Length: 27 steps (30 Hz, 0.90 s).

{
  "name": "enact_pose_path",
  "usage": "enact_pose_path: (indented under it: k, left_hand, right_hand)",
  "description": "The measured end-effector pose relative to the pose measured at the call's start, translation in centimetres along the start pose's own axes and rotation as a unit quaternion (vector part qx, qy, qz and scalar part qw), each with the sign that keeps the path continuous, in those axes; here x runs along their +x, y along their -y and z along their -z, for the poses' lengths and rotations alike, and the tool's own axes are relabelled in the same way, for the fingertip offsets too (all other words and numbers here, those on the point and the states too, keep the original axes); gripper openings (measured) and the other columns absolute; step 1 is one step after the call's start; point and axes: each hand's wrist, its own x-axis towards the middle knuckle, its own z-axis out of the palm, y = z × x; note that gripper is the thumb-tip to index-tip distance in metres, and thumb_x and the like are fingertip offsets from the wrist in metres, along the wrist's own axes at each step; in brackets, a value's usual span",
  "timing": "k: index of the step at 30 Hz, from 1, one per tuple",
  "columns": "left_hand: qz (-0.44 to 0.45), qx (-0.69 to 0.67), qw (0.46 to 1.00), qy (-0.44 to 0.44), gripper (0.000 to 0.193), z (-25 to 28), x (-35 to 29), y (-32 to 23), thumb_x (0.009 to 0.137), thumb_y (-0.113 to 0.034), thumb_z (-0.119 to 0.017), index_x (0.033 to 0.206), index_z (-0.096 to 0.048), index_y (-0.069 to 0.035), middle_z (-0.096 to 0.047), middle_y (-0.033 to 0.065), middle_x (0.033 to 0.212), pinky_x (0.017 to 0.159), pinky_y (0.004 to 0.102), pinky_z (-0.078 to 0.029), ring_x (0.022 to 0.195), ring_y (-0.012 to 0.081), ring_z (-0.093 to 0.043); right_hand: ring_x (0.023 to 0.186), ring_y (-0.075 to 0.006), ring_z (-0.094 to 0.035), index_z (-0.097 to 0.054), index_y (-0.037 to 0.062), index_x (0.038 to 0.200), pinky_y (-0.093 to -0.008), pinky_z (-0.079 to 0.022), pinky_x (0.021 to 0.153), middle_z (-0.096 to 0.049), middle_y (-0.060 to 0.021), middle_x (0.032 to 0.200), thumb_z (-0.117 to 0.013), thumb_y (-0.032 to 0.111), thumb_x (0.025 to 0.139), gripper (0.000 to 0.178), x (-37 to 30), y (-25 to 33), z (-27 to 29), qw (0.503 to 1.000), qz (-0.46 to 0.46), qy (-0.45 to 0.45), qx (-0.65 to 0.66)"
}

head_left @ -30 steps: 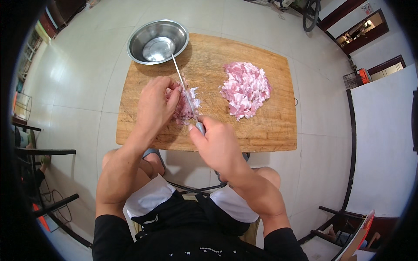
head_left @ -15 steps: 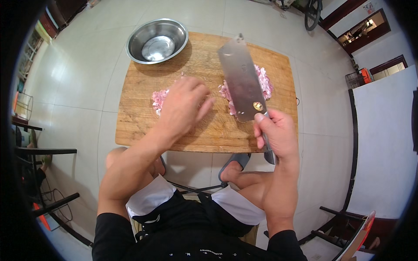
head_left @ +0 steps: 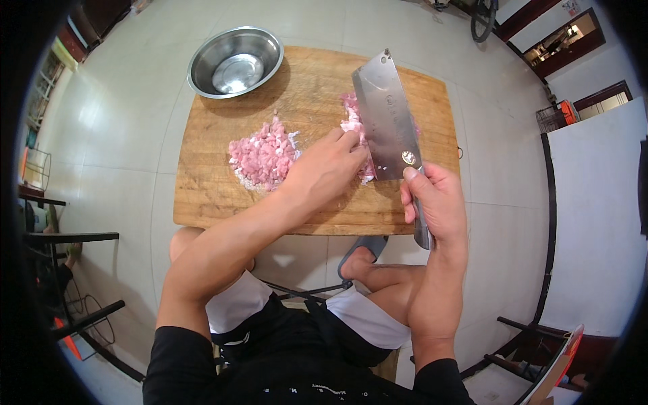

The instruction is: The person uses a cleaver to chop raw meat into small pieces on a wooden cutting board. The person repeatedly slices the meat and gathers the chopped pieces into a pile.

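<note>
My right hand (head_left: 435, 200) is wrapped round the handle of a cleaver (head_left: 390, 125). Its broad grey blade is held up at a tilt over the right part of a wooden cutting board (head_left: 314, 77), hiding much of a heap of chopped pink-and-white meat (head_left: 350, 111). Against the left side of that heap, my left hand (head_left: 327, 164) has its fingers curled down onto the meat, close beside the blade. Its fingertips are partly hidden. To the left of this hand lies a second heap, small diced pink meat (head_left: 264, 156), spread on the board.
A shiny metal bowl (head_left: 200, 50) stands on the board's far left corner with nothing in it. My slippered foot (head_left: 361, 260) is under the near edge. Dark chair legs (head_left: 77, 237) are at the left, a white panel (head_left: 594, 223) at the right.
My left hand has moved right from the left heap to the right heap, uncovering the diced meat. The cleaver has shifted slightly right and its blade has turned a little.
</note>
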Motion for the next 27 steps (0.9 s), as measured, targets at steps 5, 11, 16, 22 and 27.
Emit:
enact_pose_path:
  k: [5,11,16,22,27]
  left_hand:
    - [-0.006,-0.013,1.000,0.008,0.016,1.4,-1.8,0.1,0.098,-0.011,-0.074,0.113,-0.074,-0.004,-0.066,0.0107,0.118,0.099,0.0446,-0.058,0.117,0.0330,-0.066]
    - [-0.008,-0.013,0.997,0.077,0.021,4.5,-4.7,0.3,0.099,-0.011,-0.075,0.120,-0.075,-0.006,-0.070,0.0105,0.125,0.101,0.0434,-0.059,0.120,0.0328,-0.069]
    - [0.027,-0.063,0.997,0.028,0.035,6.1,-5.9,-0.4,0.099,-0.010,-0.077,0.133,-0.075,-0.005,-0.072,0.0135,0.135,0.103,0.0449,-0.060,0.122,0.0358,-0.072]
    - [0.041,-0.029,0.999,0.006,0.046,4.9,-5.4,0.3,0.098,-0.014,-0.079,0.142,-0.071,-0.004,-0.071,0.0158,0.141,0.108,0.0467,-0.059,0.128,0.0364,-0.071]
    - [-0.037,0.010,0.999,0.004,0.043,3.2,-3.5,0.9,0.097,-0.019,-0.081,0.137,-0.074,-0.002,-0.071,0.0153,0.141,0.112,0.0468,-0.055,0.134,0.0348,-0.066]
  right_hand:
    - [0.053,-0.0060,-0.060,-0.070,0.0025,0.095,-0.0241,-0.048,0.050,-0.068,-0.0010,0.076,-0.071,0.019,0.113,0.024,-0.2,0.3,-0.1,1.000,0.002,-0.003,-0.011]
    - [0.054,-0.0057,-0.059,-0.075,-0.0035,0.110,-0.0248,-0.047,0.051,-0.067,-0.0009,0.075,-0.074,0.018,0.110,0.022,-1.0,0.8,-0.7,0.996,-0.032,0.028,-0.082]
    - [0.055,-0.0070,-0.058,-0.078,-0.0050,0.124,-0.0283,-0.046,0.052,-0.066,0.0004,0.069,-0.075,0.019,0.108,0.029,-1.7,1.2,-1.7,0.986,-0.033,0.058,-0.154]
    - [0.054,-0.0088,-0.060,-0.078,-0.0036,0.115,-0.0304,-0.047,0.051,-0.065,-0.0011,0.067,-0.073,0.024,0.107,0.029,-1.4,1.0,-1.9,0.976,-0.016,0.045,-0.213]
    - [0.054,-0.0087,-0.060,-0.078,-0.0029,0.111,-0.0310,-0.047,0.051,-0.065,-0.0009,0.066,-0.073,0.025,0.108,0.028,-1.0,0.7,-2.0,0.972,-0.031,0.031,-0.231]
